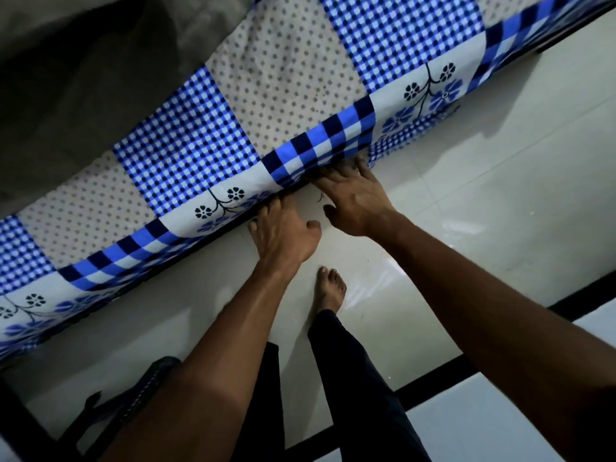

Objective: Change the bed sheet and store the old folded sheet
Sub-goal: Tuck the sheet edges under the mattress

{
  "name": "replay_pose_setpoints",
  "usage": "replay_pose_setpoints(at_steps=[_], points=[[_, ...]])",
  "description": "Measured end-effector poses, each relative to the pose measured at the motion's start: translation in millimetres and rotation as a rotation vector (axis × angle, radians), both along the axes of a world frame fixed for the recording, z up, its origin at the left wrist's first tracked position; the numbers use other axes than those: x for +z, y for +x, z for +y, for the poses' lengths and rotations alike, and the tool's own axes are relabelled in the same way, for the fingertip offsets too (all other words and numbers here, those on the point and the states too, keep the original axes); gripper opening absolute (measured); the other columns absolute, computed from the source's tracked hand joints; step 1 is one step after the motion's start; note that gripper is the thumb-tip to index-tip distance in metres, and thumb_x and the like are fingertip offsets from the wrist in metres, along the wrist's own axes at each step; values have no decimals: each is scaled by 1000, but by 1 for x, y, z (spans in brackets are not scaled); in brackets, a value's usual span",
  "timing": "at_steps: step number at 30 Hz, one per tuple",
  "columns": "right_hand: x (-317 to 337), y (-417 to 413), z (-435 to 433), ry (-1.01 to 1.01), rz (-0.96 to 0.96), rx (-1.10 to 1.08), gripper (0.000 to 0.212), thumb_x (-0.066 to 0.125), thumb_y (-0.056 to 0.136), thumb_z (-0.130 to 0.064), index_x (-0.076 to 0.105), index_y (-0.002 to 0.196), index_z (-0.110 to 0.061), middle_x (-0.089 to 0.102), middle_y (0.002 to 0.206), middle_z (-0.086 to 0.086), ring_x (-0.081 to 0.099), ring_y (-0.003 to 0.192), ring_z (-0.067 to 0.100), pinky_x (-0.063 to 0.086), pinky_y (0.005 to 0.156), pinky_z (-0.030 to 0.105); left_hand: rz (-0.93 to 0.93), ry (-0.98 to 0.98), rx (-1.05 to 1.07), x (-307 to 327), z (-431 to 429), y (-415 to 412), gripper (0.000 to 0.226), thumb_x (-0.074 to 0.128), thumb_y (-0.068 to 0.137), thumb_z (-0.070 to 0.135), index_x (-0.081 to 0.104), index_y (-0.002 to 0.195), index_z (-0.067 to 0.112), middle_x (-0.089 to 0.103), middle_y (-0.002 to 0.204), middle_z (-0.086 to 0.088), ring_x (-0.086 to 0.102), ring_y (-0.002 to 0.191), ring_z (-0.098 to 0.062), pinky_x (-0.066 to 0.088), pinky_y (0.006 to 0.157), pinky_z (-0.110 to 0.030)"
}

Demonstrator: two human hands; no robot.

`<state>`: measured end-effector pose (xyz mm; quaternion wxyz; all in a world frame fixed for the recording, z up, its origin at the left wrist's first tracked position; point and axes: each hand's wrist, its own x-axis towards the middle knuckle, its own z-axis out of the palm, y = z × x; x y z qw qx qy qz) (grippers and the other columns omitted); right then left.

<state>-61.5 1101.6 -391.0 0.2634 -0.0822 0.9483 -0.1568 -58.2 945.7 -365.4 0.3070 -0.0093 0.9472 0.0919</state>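
- One bed sheet (pixel 233 128), a cotton patchwork of blue-and-white gingham squares, dotted pale squares, and a border of larger navy-and-blue checks with flower prints, lies spread over the bed. It runs diagonally from the lower left to the upper right of the view, and its edge hangs over the side facing the person.
- Two bare hands are at that hanging edge, close together near the middle of the view.
- The left hand (pixel 283 236) reaches forward, back uppermost, with the forearm stretched out straight. The thumb is held out to the side. The fingertips disappear under the hem, so I cannot tell whether they pinch the cloth or only press it.
- The right hand (pixel 353 198) sits just beside it, a little farther up the edge, palm down. Its fingers are spread and fairly straight with the tips pushed against the underside of the checked border. The thumb is held apart and grips nothing.
- One bare foot (pixel 330 288) stands on the floor below the hands, with dark trouser legs (pixel 353 378) behind it.
- The glossy white tiled floor (pixel 500 201) carries black bands at the lower right.
- One dark, strap-like thing (pixel 133 391) lies at the lower left, too dim to identify.
- A plain grey surface (pixel 83 78) fills the upper left beyond the sheet.
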Motion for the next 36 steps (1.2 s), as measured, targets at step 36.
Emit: replay_pose_setpoints(at_steps=[36], points=[[-4,-10,64,121,86,-27,77,25,77,-22,38,151,-6,40,155,17,35,145,34,25,121,52,233,180,-264,-22,58,-1,76,65,78,24,42,148,7,48,145,-10,48,128,-29,44,104,-42]])
